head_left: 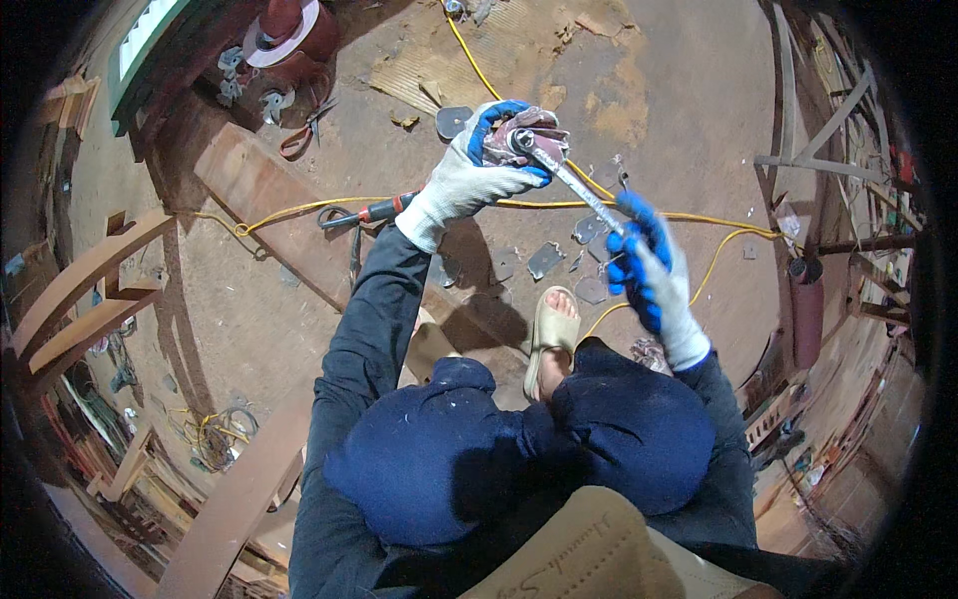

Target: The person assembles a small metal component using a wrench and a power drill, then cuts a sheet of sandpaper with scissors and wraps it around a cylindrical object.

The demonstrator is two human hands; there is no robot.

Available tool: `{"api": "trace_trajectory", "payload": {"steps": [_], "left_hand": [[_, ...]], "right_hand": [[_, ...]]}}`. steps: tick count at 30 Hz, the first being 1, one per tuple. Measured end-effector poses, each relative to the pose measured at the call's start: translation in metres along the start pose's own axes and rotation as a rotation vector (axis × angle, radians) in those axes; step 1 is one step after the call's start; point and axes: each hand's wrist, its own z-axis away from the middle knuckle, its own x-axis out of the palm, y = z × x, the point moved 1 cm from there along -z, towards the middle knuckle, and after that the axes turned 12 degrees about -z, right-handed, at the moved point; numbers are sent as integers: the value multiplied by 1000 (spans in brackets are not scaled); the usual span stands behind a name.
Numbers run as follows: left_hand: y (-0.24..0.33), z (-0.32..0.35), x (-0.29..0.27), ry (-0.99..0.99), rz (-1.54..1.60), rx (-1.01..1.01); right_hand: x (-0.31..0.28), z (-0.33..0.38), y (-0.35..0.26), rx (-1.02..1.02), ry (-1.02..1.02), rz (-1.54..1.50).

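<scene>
My left hand (469,175), in a white glove with blue palm, is closed round a ragged, reddish-brown sanding wheel (551,130) in front of me. A silver wrench (574,182) slants from the middle of this wheel down to my right hand (654,275). Its ring end sits at the wheel's centre, over what looks like a nut. My right hand, gloved the same way and slightly blurred, has its fingers round the wrench's near end. Behind my left wrist lies a red-and-black power tool (377,212), partly hidden by the arm.
A yellow cord (689,216) crosses the dirt floor. Several dark abrasive pieces (546,260) lie near my sandalled feet (554,324). Scissors (317,122) lie at the upper left by a reddish container (304,40). Curved wooden parts (90,270) stand left; a wooden frame (823,130) is right.
</scene>
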Motion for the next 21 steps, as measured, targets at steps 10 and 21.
{"api": "trace_trajectory", "payload": {"steps": [10, 21], "left_hand": [[-4, 11, 22, -68, -86, -44], [-12, 17, -4, -67, 23, -93]], "right_hand": [[5, -180, -86, -272, -197, 695], [193, -87, -41, -1051, -810, 958]]}}
